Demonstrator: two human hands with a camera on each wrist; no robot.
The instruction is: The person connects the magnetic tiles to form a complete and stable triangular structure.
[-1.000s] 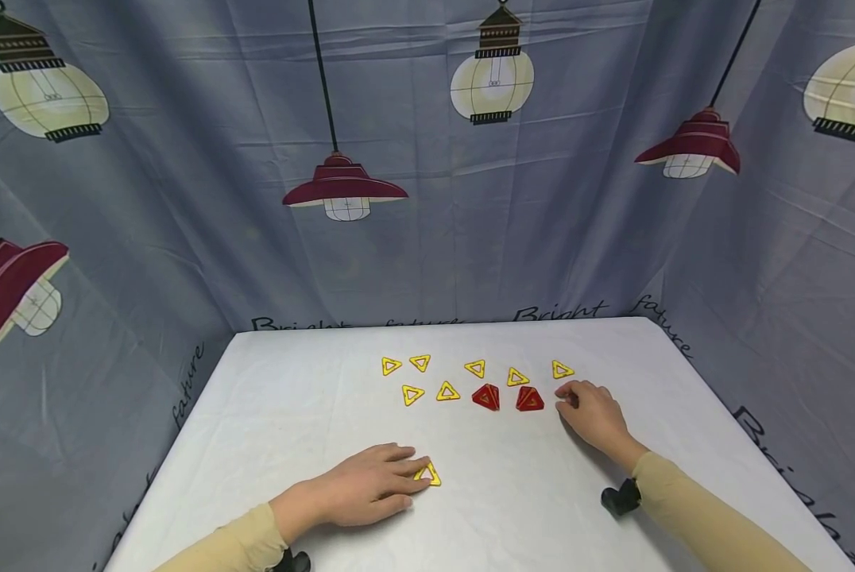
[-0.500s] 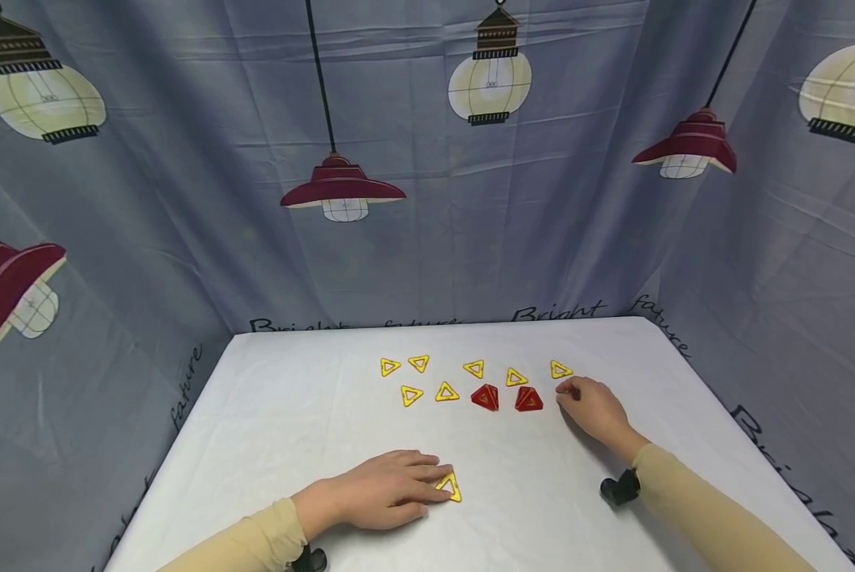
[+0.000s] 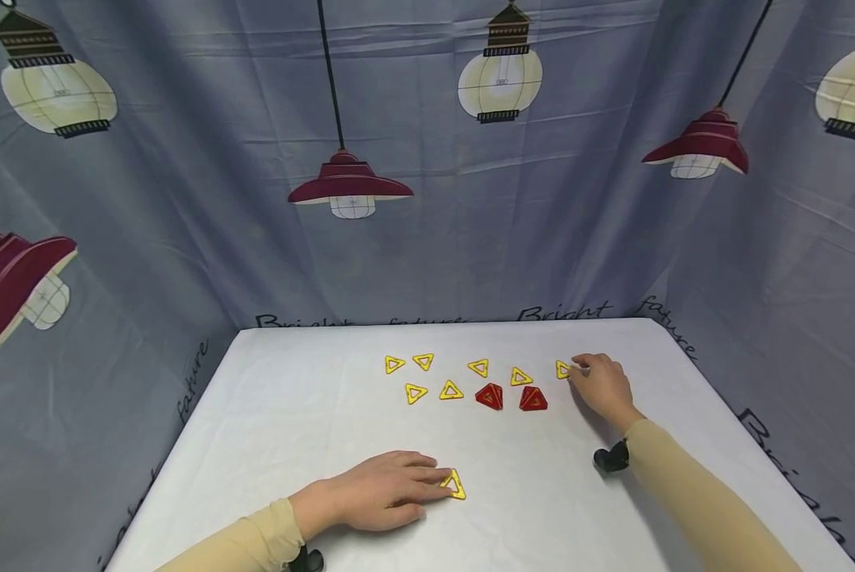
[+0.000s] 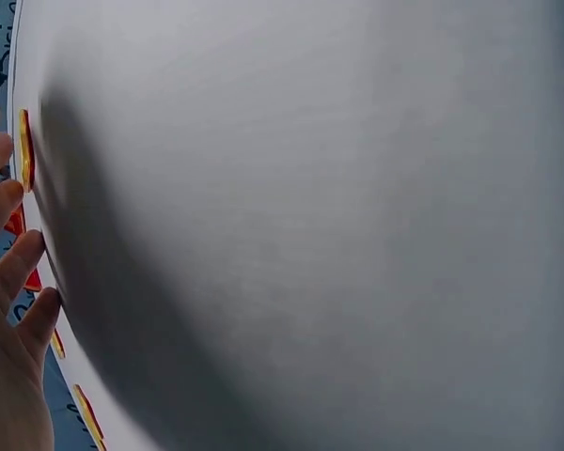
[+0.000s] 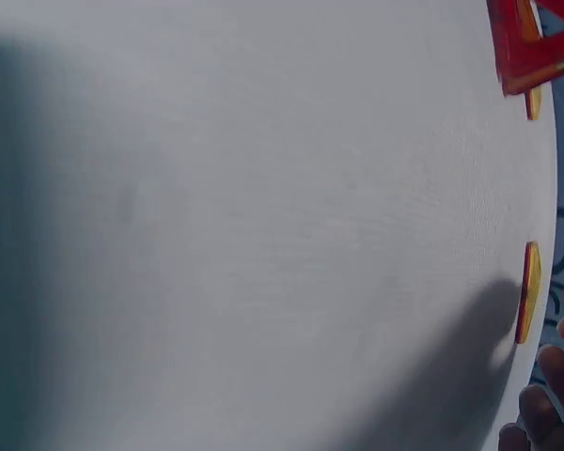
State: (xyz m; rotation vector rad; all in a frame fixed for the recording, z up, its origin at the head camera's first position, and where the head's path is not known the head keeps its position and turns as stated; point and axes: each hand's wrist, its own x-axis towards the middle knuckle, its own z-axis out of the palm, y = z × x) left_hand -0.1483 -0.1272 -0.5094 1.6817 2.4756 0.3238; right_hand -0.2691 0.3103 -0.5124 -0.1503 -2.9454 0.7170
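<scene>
While the near yellow triangle (image 3: 460, 485) is touched on the counter (image 3: 270, 429) by the left hand (image 3: 388, 491), fingers pretty straight, the right hand (image 3: 603, 388) is held loose, kinda curled, beside the far-right yellow triangle (image 3: 559, 370).

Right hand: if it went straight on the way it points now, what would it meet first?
Most likely the rightmost triangle, right at the tips of the hand; I can't tell whether they touch.

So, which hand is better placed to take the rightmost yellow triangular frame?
Probably the right hand: it is right beside the rightmost yellow triangular frame. The left hand is farther away, its fingers at the nearest yellow triangular frame.
</scene>
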